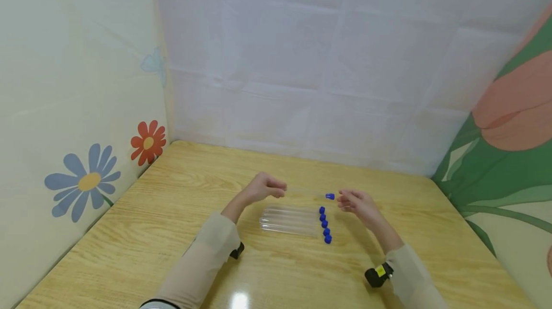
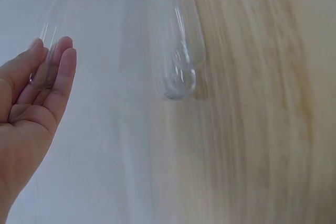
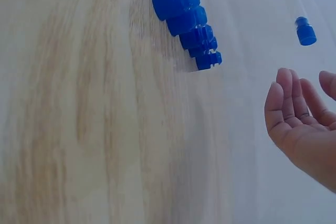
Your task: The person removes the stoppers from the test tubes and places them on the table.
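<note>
My left hand [image 1: 264,187] pinches a clear test tube [image 2: 49,38] near its rounded end, between thumb and fingers. The tube lies sideways above the table, and a blue cap [image 1: 329,196] sits on its far end, to the right. Just right of that cap is my right hand [image 1: 359,204], its fingers loosely bent and apart from the cap [image 3: 306,33], holding nothing. Nearer me, several more clear test tubes [image 1: 289,220] lie side by side on the table, rounded ends to the left. Their blue caps [image 1: 325,224] form a row at the right ends.
The wooden table [image 1: 276,270] has a light grain. A white cloth [image 1: 276,60] hangs behind its back edge, with flower-printed cloths [image 1: 88,182] at left and right. Black wrist cameras [image 1: 376,276] are strapped under both forearms, close to the tabletop.
</note>
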Demonstrator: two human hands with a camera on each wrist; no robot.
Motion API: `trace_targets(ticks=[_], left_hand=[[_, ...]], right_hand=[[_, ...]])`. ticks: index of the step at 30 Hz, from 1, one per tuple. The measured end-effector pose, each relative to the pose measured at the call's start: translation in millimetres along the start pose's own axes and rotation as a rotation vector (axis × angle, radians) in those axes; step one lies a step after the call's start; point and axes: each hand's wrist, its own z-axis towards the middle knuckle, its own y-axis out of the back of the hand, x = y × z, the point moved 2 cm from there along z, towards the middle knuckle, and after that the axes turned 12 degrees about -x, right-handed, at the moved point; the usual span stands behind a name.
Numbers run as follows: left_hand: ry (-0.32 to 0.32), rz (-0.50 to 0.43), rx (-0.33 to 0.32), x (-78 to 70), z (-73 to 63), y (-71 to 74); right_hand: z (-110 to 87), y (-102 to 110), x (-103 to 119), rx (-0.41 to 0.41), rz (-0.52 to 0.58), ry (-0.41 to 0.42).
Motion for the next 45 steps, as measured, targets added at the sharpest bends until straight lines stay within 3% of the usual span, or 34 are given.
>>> trace_targets(ticks=[5, 15, 19, 25, 29, 33, 38, 45], left_hand=[[-0.024, -0.008, 0.032, -11.4, -10.1, -1.2], [-0.037, -0.005, 0.027, -43.4, -27.1, -2.5], [-0.061, -0.017, 0.021, -55.2, -34.6, -2.9], [-0.084, -0.042, 0.022, -67.0, -44.7, -2.5], [-0.090, -0.051, 0.033, -72.6, -48.3, -3.2], [-0.095, -0.038, 0.031, -78.3, -50.7, -3.2], [-0.106, -0.021, 0.033, -82.8, -52.6, -3.0], [-0.108, -0.027, 0.050, -81.3, -52.2, -3.9]], right_hand=[[-9.6, 0.2, 8.6, 0.006, -0.036, 0.030], [-32.7, -3.1, 31.5, -0.026, -0.110, 0.092], [-44.0, -3.4, 39.2, 0.023, -0.128, 0.156], [-59.4, -0.8, 46.9, 0.123, -0.058, 0.305], [-66.0, -0.8, 50.2, 0.153, -0.003, 0.357], [-68.8, -2.2, 54.0, 0.158, 0.027, 0.364], [-70.8, -3.1, 55.4, 0.133, -0.012, 0.360], [-71.7, -4.7, 54.4, 0.034, -0.094, 0.338]])
